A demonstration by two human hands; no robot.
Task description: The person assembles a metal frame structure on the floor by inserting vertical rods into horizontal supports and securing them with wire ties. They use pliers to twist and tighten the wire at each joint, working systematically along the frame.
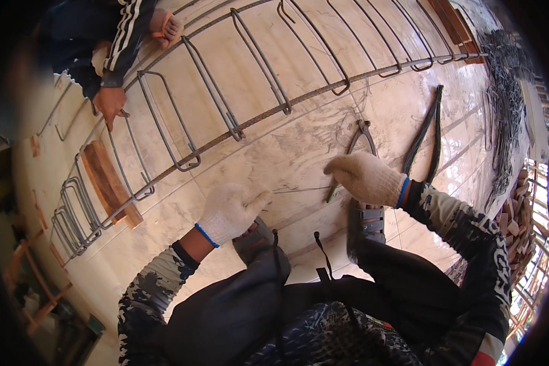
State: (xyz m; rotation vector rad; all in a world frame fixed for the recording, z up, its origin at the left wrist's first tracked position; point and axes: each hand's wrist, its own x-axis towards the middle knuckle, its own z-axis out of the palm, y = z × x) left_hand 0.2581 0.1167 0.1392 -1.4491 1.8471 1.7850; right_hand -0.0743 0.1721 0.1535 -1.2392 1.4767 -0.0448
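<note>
The left hand (227, 210) and right hand (369, 178) seem to pinch the thin wire (302, 190) between them; best held straight, clear of the pincers (363, 127).

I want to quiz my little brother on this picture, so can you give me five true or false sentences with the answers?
1. A thin wire shows between the left hand and the right hand. True.
2. Both hands are bare. False: both wear pale gloves.
3. A dark wire bundle lies to the right of the pliers. True.
4. The pliers are to the left of the left hand. False: they are to its right, near the right hand.
5. The feet are bare. False: they wear dark sandals.
</note>
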